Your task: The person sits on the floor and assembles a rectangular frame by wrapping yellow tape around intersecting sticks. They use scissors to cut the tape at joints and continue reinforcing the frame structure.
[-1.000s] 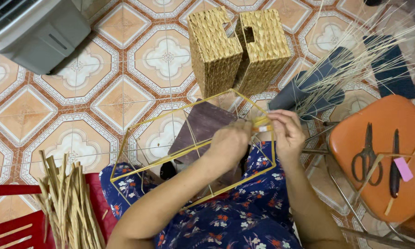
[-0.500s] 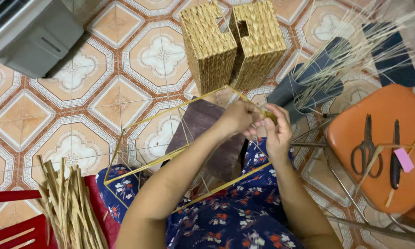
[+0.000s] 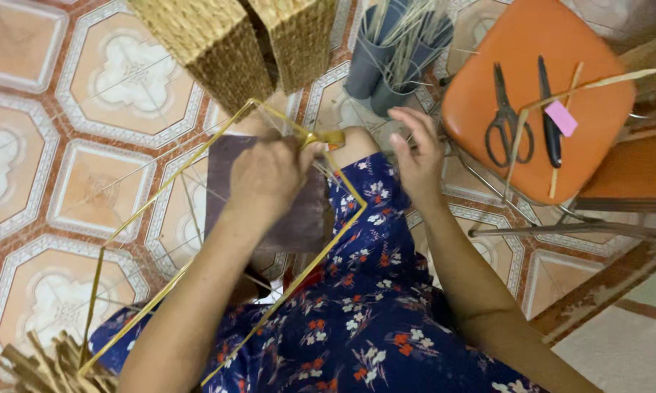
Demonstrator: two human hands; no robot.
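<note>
- Our left hand (image 3: pixel 270 175) is closed around the top corner of the thin gold-coloured wire frame (image 3: pixel 197 164), which rests tilted across our lap, and it pinches a flat pale straw strip (image 3: pixel 330 137) against the corner.
- Our right hand (image 3: pixel 415 145) is just beside the corner with loose, half-open fingers; whether it holds a fine strand, we cannot tell.
- For a good wrap, we think the strip should stay tight and flat on the wire, each turn lying close to the one before it, while the left hand keeps the frame from turning.
- A dark brown flat board (image 3: pixel 270 218) lies under the frame on our knees, over the blue flowered cloth (image 3: pixel 357 320).
- The floor (image 3: pixel 66 182) has patterned terracotta and white tiles.
- Two woven straw boxes (image 3: pixel 233 44) stand ahead of us, and grey tubes with dry stalks (image 3: pixel 393 44) stand near them.
- On the orange stool seat (image 3: pixel 583 65) at the right lie black scissors (image 3: pixel 504 116), a dark narrow tool (image 3: pixel 550 109) and a small pink piece (image 3: pixel 561 118).
</note>
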